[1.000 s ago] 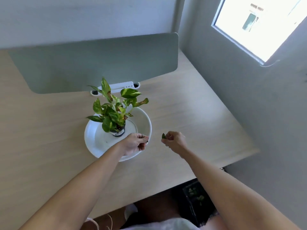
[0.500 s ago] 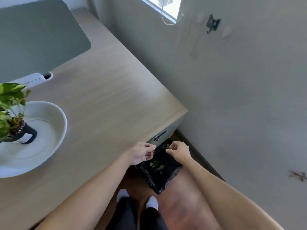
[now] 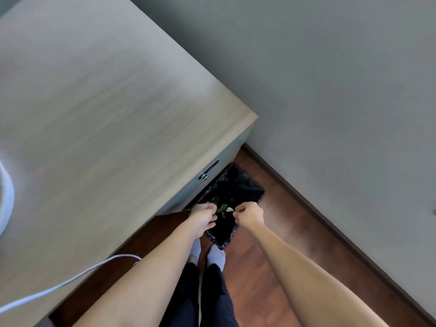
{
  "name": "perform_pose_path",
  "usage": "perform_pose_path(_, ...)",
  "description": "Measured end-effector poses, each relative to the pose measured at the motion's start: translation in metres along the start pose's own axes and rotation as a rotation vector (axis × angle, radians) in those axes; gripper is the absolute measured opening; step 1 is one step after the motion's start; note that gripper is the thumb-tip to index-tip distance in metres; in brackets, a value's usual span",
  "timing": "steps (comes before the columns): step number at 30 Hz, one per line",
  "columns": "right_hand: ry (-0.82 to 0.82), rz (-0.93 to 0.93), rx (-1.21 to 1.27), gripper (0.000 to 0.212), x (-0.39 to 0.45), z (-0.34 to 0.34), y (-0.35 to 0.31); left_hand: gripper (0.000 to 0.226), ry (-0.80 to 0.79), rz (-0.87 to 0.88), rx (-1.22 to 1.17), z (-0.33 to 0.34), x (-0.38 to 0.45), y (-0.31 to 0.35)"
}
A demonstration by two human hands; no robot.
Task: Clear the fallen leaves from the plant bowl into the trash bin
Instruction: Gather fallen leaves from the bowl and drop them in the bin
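Bowl (image 3: 6, 197) mostly cut off; plant prob. offscreen.

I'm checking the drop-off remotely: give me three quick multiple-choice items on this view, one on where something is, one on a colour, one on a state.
1. Where is the trash bin?
A. On the desk
B. On the floor by the desk's corner
C. Hung on the wall

2. What colour is the bin's liner?
A. Black
B. White
C. Blue

3. How are the left hand and right hand?
A. Flat on the desk
B. Spread wide open
C. Curled over the bin's opening

Answers: 1 B, it stands on the wooden floor beside the desk. 2 A, dark plastic lines it, with green leaves inside. 3 C, both are loosely fisted above the bin; whether they hold anything cannot be seen.
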State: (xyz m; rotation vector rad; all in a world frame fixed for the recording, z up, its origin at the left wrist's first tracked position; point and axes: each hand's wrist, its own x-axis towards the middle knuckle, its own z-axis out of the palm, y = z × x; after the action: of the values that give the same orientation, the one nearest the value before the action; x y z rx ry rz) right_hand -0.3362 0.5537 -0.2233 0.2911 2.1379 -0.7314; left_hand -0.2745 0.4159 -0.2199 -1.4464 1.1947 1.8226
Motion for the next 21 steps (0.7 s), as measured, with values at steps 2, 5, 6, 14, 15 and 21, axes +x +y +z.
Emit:
perform_pose_path(2,-0.001,0.014,0.026,0.012,0.001,-0.001,0.0,0.033,0.004,-0.015,-0.014,0.003,0.0,0.003)
perform_pose_path(5,-0.005,0.012,0.039,0.02,-0.004,-0.008,-0.005,0.026,0.01,-0.013,-0.006,0.006,-0.009,0.009)
perform_pose_path(6,-0.002,0.007,0.048,0.021,-0.006,-0.012,-0.008,0.025,0.018,-0.015,-0.015,0.007,-0.014,0.012)
perform_pose_path(14,0.017,-0.107,0.099,0.022,-0.056,-0.051,-0.062,0.031,0.014,0.121,0.056,0.001,-0.087,0.045)
perform_pose_path(15,0.01,-0.134,0.089,0.02,-0.061,-0.055,-0.072,0.031,0.002,0.166,0.095,-0.005,-0.099,0.049)
perform_pose_path(21,-0.054,-0.405,-0.064,0.01,-0.1,-0.041,-0.156,0.008,0.087,0.487,0.052,-0.083,-0.182,0.075)
